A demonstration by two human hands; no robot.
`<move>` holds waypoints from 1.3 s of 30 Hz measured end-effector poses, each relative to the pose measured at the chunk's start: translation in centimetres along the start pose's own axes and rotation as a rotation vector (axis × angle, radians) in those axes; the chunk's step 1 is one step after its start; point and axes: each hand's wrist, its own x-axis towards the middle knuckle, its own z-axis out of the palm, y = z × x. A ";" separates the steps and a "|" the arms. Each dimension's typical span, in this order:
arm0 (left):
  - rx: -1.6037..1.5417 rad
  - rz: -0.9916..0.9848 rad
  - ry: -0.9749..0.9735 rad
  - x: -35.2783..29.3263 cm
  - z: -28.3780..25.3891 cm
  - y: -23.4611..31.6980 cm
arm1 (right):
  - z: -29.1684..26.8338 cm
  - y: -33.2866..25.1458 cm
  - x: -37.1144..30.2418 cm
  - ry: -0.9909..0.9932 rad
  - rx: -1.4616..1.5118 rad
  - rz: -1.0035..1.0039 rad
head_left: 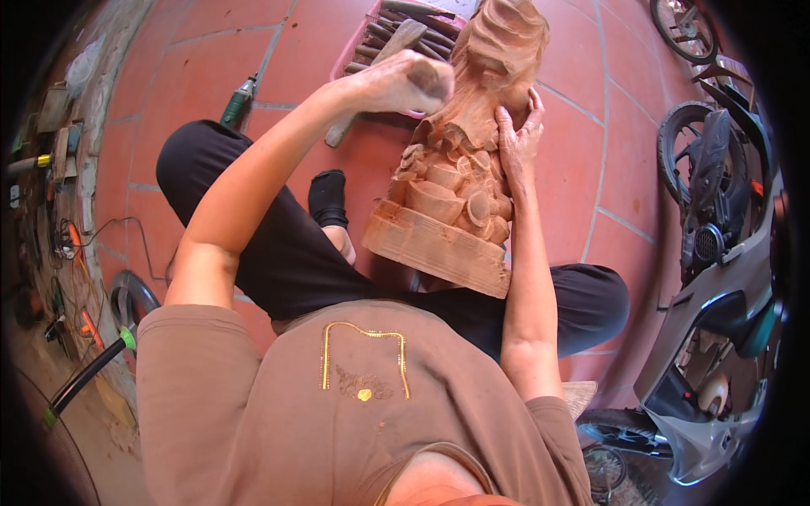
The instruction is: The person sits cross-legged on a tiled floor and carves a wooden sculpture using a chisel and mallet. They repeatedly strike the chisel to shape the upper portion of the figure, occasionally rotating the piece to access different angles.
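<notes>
My right hand rests on the right side of the wooden carving, at about the middle of its length. Thumb and fingers are set wide apart on the wood, the thumb on the near face and the fingertips at the outer edge. My left hand is raised at the carving's left side, fingers curled in; it is blurred, and I cannot tell whether it holds anything or touches the wood.

The carving is in front of me between my bent legs, flat base toward me, folded and swirling top pointing away. Rounded, pot-like forms are cut above the base.

Beyond my left forearm is a pink basket filled with long, dark tools. A thick wooden stick lies across its near corner, partly hidden by my left hand and wrist. A green power tool lies on the red tile floor, beyond my left knee. A motorbike is at far right.
</notes>
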 end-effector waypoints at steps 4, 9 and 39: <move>-0.100 -0.020 0.060 1.1 1.6 -0.8 | 0.3 -1.2 0.5 -0.010 -0.038 -0.023; 0.027 0.231 0.086 0.7 2.0 -2.0 | 0.5 0.5 0.7 -0.016 0.019 -0.070; -0.185 0.042 0.324 2.7 3.0 -3.1 | 0.2 -0.2 0.5 -0.005 -0.020 -0.029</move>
